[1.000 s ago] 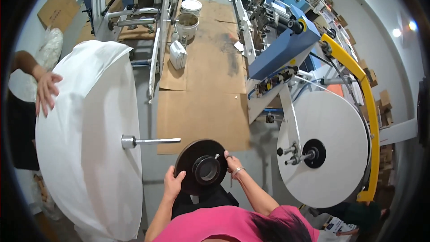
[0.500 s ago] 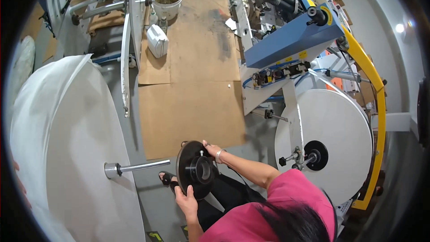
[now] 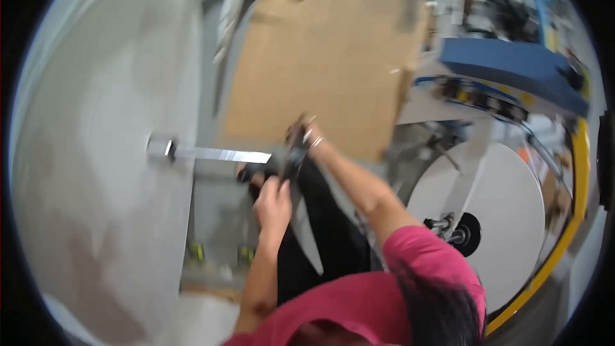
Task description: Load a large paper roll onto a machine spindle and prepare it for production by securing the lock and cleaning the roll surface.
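Note:
Between my two hands I hold a round black flange disc (image 3: 294,161) with a hub, now turned nearly edge-on and smeared by motion. Its near edge is gripped by my left hand (image 3: 273,205), fingers closed around it. At the far edge, my right hand (image 3: 309,133) with a bracelet at the wrist is closed on it too. Just left of the disc is the tip of a metal shaft (image 3: 221,154), apart from my hands as far as the blur shows. This shaft sticks out from the collar (image 3: 160,148) at the middle of a large white roll (image 3: 115,102).
Brown cardboard (image 3: 320,70) covers the floor ahead. On the right stands a machine with a blue cover (image 3: 512,67), a yellow curved guard (image 3: 574,202) and another white roll (image 3: 506,208) on a black hub (image 3: 469,234). A pale bar (image 3: 232,9) hangs at the upper left.
My view has swung left and down. The black flange disc has turned from showing its face to nearly edge-on, and now sits closer to the shaft's tip. Both hands keep hold of it.

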`<state>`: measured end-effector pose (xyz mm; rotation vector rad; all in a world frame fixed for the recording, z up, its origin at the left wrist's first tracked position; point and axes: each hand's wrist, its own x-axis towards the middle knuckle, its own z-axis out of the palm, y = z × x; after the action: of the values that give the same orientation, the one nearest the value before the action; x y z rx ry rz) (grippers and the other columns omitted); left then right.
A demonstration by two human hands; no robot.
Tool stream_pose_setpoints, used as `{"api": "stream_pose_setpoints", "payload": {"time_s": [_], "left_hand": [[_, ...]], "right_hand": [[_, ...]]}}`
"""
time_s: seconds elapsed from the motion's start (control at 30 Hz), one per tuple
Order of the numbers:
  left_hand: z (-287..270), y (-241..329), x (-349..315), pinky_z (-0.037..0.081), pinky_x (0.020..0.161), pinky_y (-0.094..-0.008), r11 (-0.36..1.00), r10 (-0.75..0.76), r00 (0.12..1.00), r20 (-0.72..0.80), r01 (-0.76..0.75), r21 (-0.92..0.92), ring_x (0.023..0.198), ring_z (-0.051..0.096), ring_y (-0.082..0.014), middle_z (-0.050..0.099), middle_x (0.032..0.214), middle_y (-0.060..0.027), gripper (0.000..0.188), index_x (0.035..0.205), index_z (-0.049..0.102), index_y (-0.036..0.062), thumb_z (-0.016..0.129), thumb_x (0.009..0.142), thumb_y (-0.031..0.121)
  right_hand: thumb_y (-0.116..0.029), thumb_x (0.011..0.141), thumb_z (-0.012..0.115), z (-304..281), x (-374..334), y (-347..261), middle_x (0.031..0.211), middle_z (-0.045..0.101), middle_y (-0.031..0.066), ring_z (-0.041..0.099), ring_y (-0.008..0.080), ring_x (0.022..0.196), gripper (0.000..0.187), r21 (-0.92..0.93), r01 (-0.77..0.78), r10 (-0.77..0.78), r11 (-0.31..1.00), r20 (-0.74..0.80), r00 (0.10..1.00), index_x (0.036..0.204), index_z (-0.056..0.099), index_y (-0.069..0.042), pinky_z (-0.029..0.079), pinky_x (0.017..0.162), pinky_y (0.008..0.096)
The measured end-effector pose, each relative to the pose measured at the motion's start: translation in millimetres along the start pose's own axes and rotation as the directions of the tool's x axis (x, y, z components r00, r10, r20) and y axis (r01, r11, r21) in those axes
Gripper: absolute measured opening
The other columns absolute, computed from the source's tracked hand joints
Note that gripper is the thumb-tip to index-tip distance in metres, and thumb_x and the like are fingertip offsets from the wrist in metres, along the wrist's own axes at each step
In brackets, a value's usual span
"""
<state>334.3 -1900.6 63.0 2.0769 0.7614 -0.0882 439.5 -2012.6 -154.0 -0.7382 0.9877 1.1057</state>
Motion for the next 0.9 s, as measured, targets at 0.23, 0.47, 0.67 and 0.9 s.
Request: {"api": "stream_pose_setpoints", "payload": {"time_s": [0.23,0.47,0.67,0.9], "left_hand": [[6.9,-8.0,19.7,0.044,0.051,-0.0435,0.987,0.108,0.993,0.049,-0.113,0.114,0.063,0.054,-0.0368,0.052,0.073,-0.0149,0.01,0.078,0.044,0.0051,0.054,0.079,0.009],[1.0,-36.6,10.8,0.041,0.052,-0.0428,0.992,-0.101,0.991,-0.09,0.107,0.069,0.062,0.051,-0.0386,0.051,0.068,-0.0162,0.017,0.074,0.045,0.0032,0.06,0.077,0.011],[-35.4,-62.4,16.9,0.039,0.048,-0.0379,0.947,-0.275,0.952,-0.131,0.292,0.133,0.056,0.049,-0.0362,0.05,0.061,-0.0157,0.019,0.074,0.046,0.0019,0.061,0.077,0.013],[-80.9,-93.8,56.8,0.039,0.049,-0.0413,0.934,-0.091,0.966,-0.241,0.166,0.316,0.059,0.052,-0.0357,0.052,0.065,-0.0162,0.018,0.076,0.045,0.0037,0.058,0.079,0.016]], "right_hand": [[-0.033,0.087,0.04,-11.1,64.4,-10.1,0.069,0.056,0.011,0.055,0.0239,0.071,0.034,0.084,0.197,-0.201,0.977,0.043,0.979,0.068,0.05,-0.007,0.047,0.07,0.0344],[-0.035,0.081,0.045,42.2,66.5,8.2,0.075,0.059,0.0116,0.057,0.0241,0.072,0.032,-0.3,-0.124,0.109,0.946,-0.066,0.992,0.078,0.055,-0.005,0.048,0.065,0.0373],[-0.029,0.081,0.045,60.7,97.7,38.9,0.072,0.059,0.0038,0.055,0.0146,0.067,0.026,-0.57,-0.172,0.17,0.803,-0.056,0.984,0.081,0.06,-0.009,0.045,0.058,0.0285],[-0.029,0.081,0.047,117.8,57.3,13.2,0.091,0.062,0.0128,0.06,0.0188,0.084,0.035,-0.93,0.056,-0.147,0.362,0.002,0.989,0.097,0.061,-0.001,0.045,0.072,0.0282]]}}
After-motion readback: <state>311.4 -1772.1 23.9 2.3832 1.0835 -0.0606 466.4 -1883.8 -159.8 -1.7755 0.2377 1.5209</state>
